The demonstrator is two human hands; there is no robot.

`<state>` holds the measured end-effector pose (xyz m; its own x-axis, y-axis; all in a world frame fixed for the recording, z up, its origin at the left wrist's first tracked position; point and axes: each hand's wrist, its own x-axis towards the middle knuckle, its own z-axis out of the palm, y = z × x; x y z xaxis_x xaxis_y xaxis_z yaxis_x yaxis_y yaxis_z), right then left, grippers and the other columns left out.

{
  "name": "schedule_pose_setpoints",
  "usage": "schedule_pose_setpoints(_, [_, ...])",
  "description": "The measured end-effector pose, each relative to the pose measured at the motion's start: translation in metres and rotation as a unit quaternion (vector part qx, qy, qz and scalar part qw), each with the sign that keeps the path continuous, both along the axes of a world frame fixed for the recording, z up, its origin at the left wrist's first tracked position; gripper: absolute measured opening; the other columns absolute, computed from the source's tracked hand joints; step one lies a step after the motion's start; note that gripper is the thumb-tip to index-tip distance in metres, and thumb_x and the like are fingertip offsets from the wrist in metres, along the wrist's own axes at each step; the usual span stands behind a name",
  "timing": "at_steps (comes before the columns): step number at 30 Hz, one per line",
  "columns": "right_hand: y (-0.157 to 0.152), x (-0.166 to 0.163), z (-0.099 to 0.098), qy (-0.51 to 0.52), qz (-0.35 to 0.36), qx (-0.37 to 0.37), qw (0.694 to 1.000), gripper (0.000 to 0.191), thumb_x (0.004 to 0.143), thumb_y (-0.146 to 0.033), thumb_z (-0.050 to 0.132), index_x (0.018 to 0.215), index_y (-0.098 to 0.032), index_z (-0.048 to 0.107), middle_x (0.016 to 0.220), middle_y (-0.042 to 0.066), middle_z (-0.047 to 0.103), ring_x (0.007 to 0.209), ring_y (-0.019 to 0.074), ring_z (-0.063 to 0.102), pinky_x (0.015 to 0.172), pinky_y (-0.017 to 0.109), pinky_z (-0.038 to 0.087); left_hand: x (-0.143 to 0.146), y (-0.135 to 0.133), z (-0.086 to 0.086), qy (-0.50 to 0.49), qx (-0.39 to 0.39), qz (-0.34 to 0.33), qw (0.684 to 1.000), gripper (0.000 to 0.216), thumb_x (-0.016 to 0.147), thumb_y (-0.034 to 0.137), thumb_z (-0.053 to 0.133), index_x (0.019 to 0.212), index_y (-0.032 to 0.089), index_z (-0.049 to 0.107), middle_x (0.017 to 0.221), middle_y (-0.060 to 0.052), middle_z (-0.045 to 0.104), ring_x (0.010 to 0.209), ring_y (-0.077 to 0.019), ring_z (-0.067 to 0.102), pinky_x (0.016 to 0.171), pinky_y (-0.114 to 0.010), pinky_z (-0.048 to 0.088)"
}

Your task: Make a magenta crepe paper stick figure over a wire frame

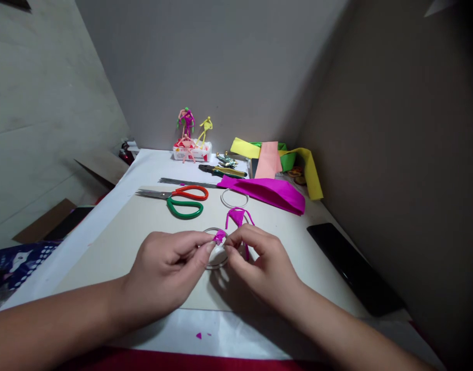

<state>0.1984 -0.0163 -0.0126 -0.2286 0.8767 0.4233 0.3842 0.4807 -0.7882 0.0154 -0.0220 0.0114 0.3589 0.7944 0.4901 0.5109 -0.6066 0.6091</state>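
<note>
My left hand (164, 273) pinches a small magenta paper scrap (219, 236) at the rim of a thin metal ring (215, 263). My right hand (259, 263) holds a wire figure wrapped in magenta paper (238, 217) from below, with its fingertips at the ring's right side. The figure's upper part stands above my fingers, and its lower part is hidden behind my right hand. Both hands are close together over a beige board (104, 263).
Red-and-green-handled scissors (178, 198), a second metal ring (234, 198) and folded magenta crepe paper (265, 193) lie ahead. Beyond are loose wires (185, 182), pliers (223, 171), finished wire figures (188, 123) and paper strips (277, 159). A black phone (354, 268) lies right.
</note>
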Motion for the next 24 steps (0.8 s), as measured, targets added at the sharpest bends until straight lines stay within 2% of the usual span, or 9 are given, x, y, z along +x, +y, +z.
schedule_pose_setpoints(2, [0.002, 0.001, -0.002, 0.039, 0.010, -0.023, 0.999, 0.018, 0.079, -0.006, 0.054, 0.081, -0.016, 0.069, 0.080, 0.005, 0.066, 0.075, 0.0161, 0.060, 0.070, 0.029, 0.047, 0.001, 0.004, 0.005, -0.057, -0.132, -0.003, 0.990, 0.017, 0.087, 0.021, 0.055, 0.084, 0.014, 0.071, 0.050, 0.004, 0.057, 0.043, -0.0064, 0.047, 0.042, -0.017, 0.035])
schedule_pose_setpoints(4, [0.003, 0.002, -0.001, 0.113, 0.012, -0.075, 0.991, 0.019, 0.083, -0.010, 0.054, 0.090, -0.018, 0.071, 0.088, 0.005, 0.070, 0.084, 0.0169, 0.063, 0.077, 0.030, 0.048, 0.002, 0.007, 0.007, -0.118, -0.250, -0.011, 0.961, 0.019, 0.087, 0.025, 0.055, 0.085, 0.013, 0.070, 0.044, 0.007, 0.049, 0.038, -0.0048, 0.039, 0.038, -0.015, 0.030])
schedule_pose_setpoints(7, [0.002, 0.001, 0.002, 0.226, 0.044, -0.202, 0.952, 0.017, 0.084, -0.024, 0.062, 0.098, -0.021, 0.072, 0.092, 0.004, 0.073, 0.087, 0.0173, 0.065, 0.080, 0.032, 0.049, 0.004, 0.009, 0.005, -0.178, -0.347, -0.020, 0.921, 0.021, 0.086, 0.028, 0.056, 0.089, 0.012, 0.069, 0.038, 0.010, 0.040, 0.034, -0.0033, 0.030, 0.034, -0.015, 0.020])
schedule_pose_setpoints(9, [0.001, -0.001, 0.004, 0.280, 0.074, -0.262, 0.921, 0.015, 0.079, -0.028, 0.069, 0.092, -0.021, 0.073, 0.089, 0.003, 0.073, 0.083, 0.0161, 0.065, 0.078, 0.030, 0.050, 0.005, 0.008, 0.001, -0.186, -0.375, -0.029, 0.908, 0.022, 0.086, 0.029, 0.057, 0.091, 0.012, 0.068, 0.037, 0.011, 0.040, 0.034, -0.0031, 0.029, 0.035, -0.015, 0.019])
schedule_pose_setpoints(11, [0.001, -0.004, 0.004, 0.315, 0.080, -0.280, 0.903, 0.010, 0.073, -0.027, 0.075, 0.081, -0.020, 0.075, 0.081, 0.001, 0.072, 0.076, 0.0139, 0.064, 0.074, 0.028, 0.050, 0.005, 0.007, -0.004, -0.178, -0.392, -0.038, 0.902, 0.023, 0.087, 0.031, 0.056, 0.093, 0.012, 0.068, 0.037, 0.011, 0.039, 0.034, -0.0031, 0.029, 0.035, -0.015, 0.019])
schedule_pose_setpoints(16, [0.004, -0.004, 0.002, 0.370, 0.063, -0.280, 0.884, 0.007, 0.067, -0.019, 0.080, 0.071, -0.021, 0.075, 0.074, -0.001, 0.071, 0.071, 0.0105, 0.063, 0.069, 0.022, 0.050, 0.005, 0.008, -0.010, -0.165, -0.400, -0.053, 0.900, 0.025, 0.088, 0.034, 0.055, 0.093, 0.013, 0.069, 0.037, 0.010, 0.039, 0.035, -0.0037, 0.030, 0.037, -0.017, 0.020])
schedule_pose_setpoints(24, [0.003, -0.002, 0.004, 0.363, 0.077, -0.321, 0.871, 0.007, 0.069, -0.019, 0.079, 0.073, -0.017, 0.073, 0.068, -0.002, 0.069, 0.065, 0.0076, 0.060, 0.064, 0.019, 0.047, 0.001, 0.012, -0.013, -0.158, -0.447, -0.096, 0.875, 0.027, 0.090, 0.036, 0.053, 0.078, 0.016, 0.065, 0.041, 0.007, 0.048, 0.040, -0.0040, 0.034, 0.044, -0.018, 0.024])
